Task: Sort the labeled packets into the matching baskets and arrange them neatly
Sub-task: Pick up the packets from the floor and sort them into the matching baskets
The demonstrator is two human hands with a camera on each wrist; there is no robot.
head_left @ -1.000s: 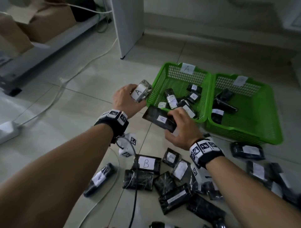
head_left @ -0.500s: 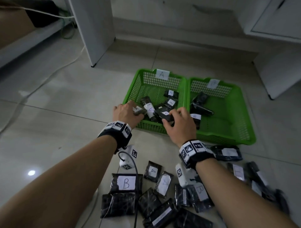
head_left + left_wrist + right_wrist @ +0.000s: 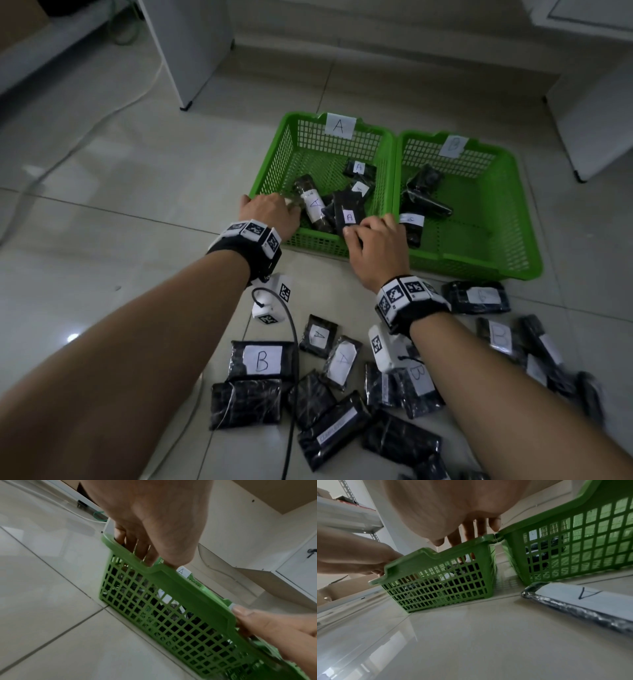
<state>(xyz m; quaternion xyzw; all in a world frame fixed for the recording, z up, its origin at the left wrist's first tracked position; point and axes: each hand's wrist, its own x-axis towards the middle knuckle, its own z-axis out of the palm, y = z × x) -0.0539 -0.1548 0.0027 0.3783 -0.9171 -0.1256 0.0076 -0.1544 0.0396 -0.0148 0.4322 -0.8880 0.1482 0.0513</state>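
Observation:
Green basket A [image 3: 270,164] and green basket B [image 3: 513,212] stand side by side on the floor, each with several wrapped packets inside. My left hand [image 3: 274,212] reaches over basket A's near left corner and grips a small pale packet [image 3: 292,200] labelled A. In the left wrist view its fingers [image 3: 135,547] dip behind the mesh. My right hand [image 3: 363,229] hangs over the near rim with straight fingers [image 3: 469,531]. One fingertip touches a flat black packet [image 3: 349,212] labelled A that lies in the basket.
Several black packets lie on the tiles near me, among them a large B packet [image 3: 262,359] and two A packets [image 3: 318,335] [image 3: 342,363]. Another A packet [image 3: 573,599] lies right of my right wrist. White cabinet legs [image 3: 186,106] stand beyond the baskets.
Both hands went forward and down into basket A. The flat black packet left my right hand and now lies in the basket. My left hand still holds its packet.

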